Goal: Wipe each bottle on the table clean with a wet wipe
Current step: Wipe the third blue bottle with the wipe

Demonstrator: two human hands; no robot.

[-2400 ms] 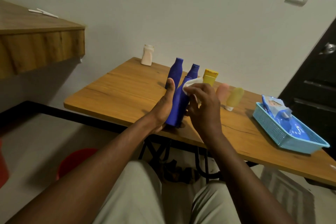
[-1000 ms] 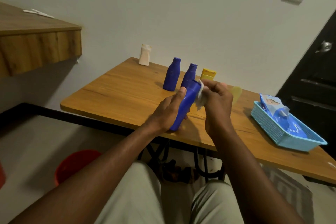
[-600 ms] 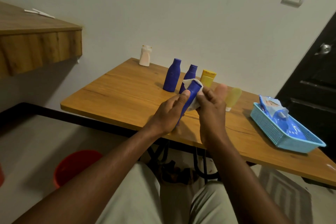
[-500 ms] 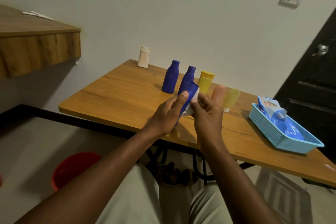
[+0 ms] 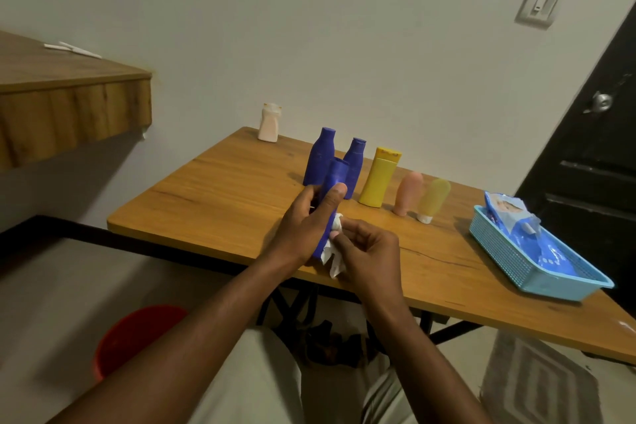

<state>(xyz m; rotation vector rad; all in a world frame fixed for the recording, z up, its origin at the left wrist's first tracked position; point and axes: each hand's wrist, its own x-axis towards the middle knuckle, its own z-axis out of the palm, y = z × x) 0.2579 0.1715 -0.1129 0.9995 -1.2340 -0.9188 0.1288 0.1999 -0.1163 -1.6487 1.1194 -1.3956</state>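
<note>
Gripping bottle, pinching wipe — 2 hands

My held bottle is deep blue, like the tall bottle and the shorter bottle behind it, and my wipe is white. Further along are a yellow bottle, a pale pink bottle, a dull yellow-green tube with a white cap and a cream bottle, on an orange-brown wood-grained surface. The basket is light blue with fine mesh, its pack blue and white, the bucket red, the rug grey with diamonds.
</note>
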